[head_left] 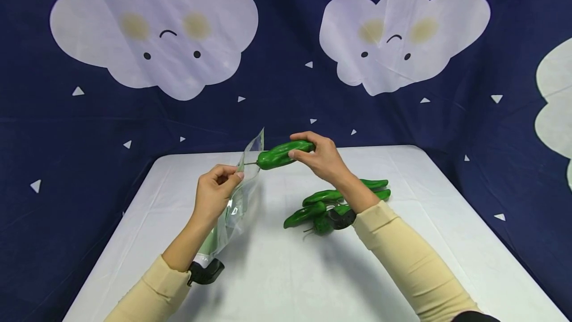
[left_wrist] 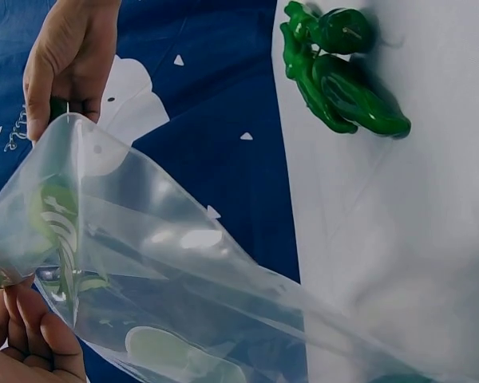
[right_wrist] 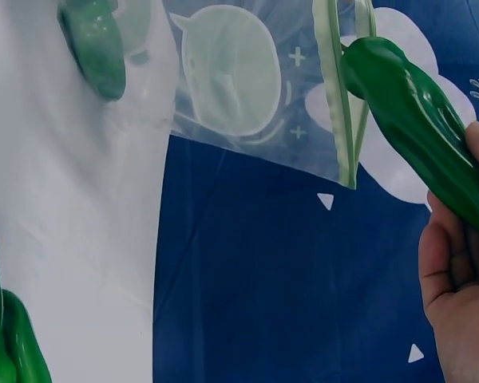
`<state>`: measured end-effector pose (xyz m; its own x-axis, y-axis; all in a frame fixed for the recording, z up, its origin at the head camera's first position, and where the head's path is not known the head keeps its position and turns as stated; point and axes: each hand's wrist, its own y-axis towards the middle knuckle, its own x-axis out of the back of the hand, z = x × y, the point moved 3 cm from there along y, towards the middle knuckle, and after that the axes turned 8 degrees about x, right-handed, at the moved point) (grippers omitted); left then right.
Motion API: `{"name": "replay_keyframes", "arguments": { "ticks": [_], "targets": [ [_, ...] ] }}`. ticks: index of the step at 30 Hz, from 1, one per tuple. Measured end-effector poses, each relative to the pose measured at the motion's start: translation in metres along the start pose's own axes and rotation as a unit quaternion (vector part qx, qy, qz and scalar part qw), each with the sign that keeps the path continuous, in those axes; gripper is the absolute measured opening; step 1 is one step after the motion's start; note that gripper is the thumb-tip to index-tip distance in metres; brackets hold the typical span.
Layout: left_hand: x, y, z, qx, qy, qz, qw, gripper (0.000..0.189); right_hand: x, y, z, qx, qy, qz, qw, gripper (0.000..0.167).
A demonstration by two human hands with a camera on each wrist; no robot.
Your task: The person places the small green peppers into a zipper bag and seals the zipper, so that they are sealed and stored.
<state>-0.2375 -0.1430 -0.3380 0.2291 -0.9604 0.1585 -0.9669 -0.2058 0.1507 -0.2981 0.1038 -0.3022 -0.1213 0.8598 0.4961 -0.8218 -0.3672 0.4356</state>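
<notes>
My right hand (head_left: pixel 321 158) grips a long green pepper (head_left: pixel 281 155) between thumb and fingers, its stem end pointing left at the mouth of a clear zip bag (head_left: pixel 241 198). With thumb and fingertips my left hand (head_left: pixel 214 190) pinches the bag's top edge, and the bag hangs below it. In the right wrist view the pepper's stem end is at the bag's pale green zip strip (right_wrist: pixel 339 104). Another green pepper (right_wrist: pixel 96 48) shows hazily toward the bag's lower end, seemingly inside it. The bag partly veils the held pepper in the left wrist view.
Several green peppers (head_left: pixel 306 215) lie in a loose pile on the white table (head_left: pixel 286 272), partly hidden under my right forearm. Behind the table's far edge hangs a dark blue cloth (head_left: pixel 286 108) with white clouds. Black wrist devices (head_left: pixel 206 272) sit on both wrists.
</notes>
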Motion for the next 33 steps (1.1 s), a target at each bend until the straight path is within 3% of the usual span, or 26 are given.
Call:
{"name": "replay_keyframes", "arguments": {
  "ticks": [7, 18, 33],
  "targets": [
    [0.0, 0.0, 0.0, -0.003, -0.007, -0.001, 1.0, 0.013, -0.006, 0.002, 0.002, 0.006, 0.038, -0.028, 0.9989, 0.04],
    [0.002, 0.001, 0.0, -0.005, -0.008, -0.002, 1.0, 0.014, -0.015, 0.005, 0.004, -0.005, 0.077, -0.038, 0.9963, 0.038],
    [0.003, 0.001, -0.003, -0.022, -0.016, -0.01, 0.9996, 0.013, -0.023, 0.005, 0.007, 0.008, 0.054, -0.031, 0.998, 0.037]
  ]
}}
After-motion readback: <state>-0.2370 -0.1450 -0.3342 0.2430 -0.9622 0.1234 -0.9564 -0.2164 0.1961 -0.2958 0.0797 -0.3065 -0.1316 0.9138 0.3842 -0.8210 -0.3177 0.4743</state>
